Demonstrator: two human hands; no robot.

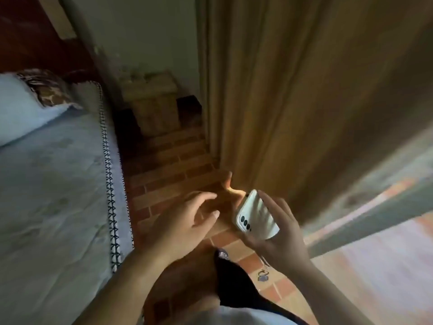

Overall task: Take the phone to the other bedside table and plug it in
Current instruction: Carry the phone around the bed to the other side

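Right hand [278,240] grasps white phone [256,215], camera side up; left hand [185,221] released, empty. Bedside table [152,102] ahead, beside bed [51,172]. Carrying underway; plugging in remains.

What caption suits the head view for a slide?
Right hand carries a white phone along the bed toward a bedside table; left hand open.

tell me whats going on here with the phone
A person stands between a bed and a tan curtain, holding a white phone with a triple rear camera in the right hand, back side up. The left hand hovers beside it, fingers spread, empty. A small wooden bedside table sits ahead by the wall; no cable is visible.
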